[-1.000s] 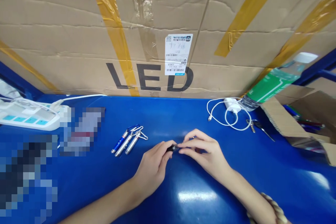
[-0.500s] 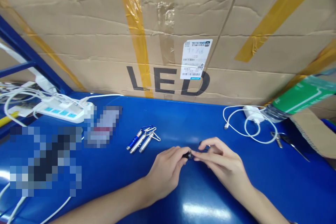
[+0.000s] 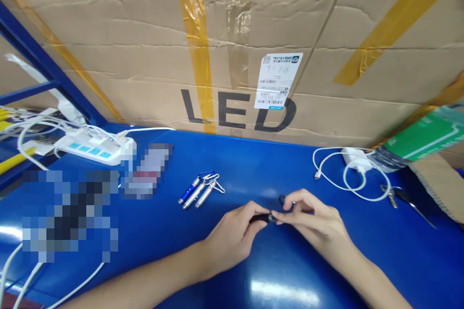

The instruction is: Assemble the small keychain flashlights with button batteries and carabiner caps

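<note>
Between the thumb and fingers of my left hand (image 3: 235, 231) is a slim black keychain flashlight (image 3: 261, 218), lying nearly level just above the blue table, its silvery end towards the right. My right hand (image 3: 319, 224) pinches at that end with its fingertips. By the curled fingers of this hand shows a dark clip (image 3: 282, 199), partly hidden. Whether a small piece sits between the right fingertips I cannot make out. Left of my hands lie a blue keychain flashlight (image 3: 189, 191) and two silver keychain flashlights (image 3: 196, 196), side by side, with their clips pointing away.
A large cardboard box (image 3: 152, 67) stands along the table's back edge. At left are a white power strip (image 3: 97, 149) and blurred-out items. A white charger with cable (image 3: 357, 159), keys (image 3: 393, 199) and a green-labelled bottle (image 3: 427, 133) are on the right.
The view has shifted slightly, so everything sits a little further right. More of the black flashlight's body shows between my hands, and the dark clip is clearer. Both hands keep their hold.
</note>
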`<state>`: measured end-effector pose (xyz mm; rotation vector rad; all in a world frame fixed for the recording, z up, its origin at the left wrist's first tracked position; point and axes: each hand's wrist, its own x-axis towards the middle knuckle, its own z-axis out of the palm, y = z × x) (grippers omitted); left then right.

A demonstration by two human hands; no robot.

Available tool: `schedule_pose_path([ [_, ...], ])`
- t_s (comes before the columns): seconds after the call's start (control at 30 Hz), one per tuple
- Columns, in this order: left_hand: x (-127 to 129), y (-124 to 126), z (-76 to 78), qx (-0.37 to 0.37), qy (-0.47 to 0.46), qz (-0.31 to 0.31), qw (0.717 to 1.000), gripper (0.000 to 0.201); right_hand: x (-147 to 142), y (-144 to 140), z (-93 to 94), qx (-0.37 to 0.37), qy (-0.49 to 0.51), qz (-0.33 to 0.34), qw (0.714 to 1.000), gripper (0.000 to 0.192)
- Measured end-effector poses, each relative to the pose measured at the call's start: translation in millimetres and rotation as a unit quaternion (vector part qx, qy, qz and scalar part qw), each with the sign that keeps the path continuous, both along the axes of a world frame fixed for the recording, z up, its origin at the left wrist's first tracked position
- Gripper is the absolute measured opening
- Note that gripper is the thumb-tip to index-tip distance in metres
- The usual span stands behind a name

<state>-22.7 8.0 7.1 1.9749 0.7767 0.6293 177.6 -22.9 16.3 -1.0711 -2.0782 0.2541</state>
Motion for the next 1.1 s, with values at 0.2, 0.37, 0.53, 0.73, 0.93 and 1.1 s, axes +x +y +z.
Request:
schedule_pose_path([
  [0.2,-0.2,2.9,-7.6,-0.032,-0.004,-0.001,0.999,0.008,0.5,1.8,-4.5,-0.059,0.051,0.02,0.997,0.018],
  [0.37,-0.1,3.8,-9.1,-0.016,-0.013,-0.02,1.0,0.008,-0.8,3.5,-3.0,-0.106,0.06,0.013,0.993,0.017],
  [0.53,0.0,4.6,-8.2,0.014,-0.018,-0.026,0.999,0.012,-3.2,4.3,-1.1,-0.145,0.083,0.01,0.986,0.021],
  [0.73,0.0,4.9,-6.0,0.114,-0.005,-0.019,0.993,0.029,-8.8,3.6,-1.5,-0.142,0.114,-0.017,0.983,0.026],
  [0.93,1.6,3.1,-5.8,0.118,-0.009,0.016,0.993,0.026,-13.2,2.9,0.0,-0.139,0.119,-0.037,0.982,0.023],
  [1.1,2.2,4.0,-3.0,0.087,-0.009,0.018,0.996,0.025,-10.0,2.7,-2.5,-0.102,0.082,-0.064,0.989,0.025],
])
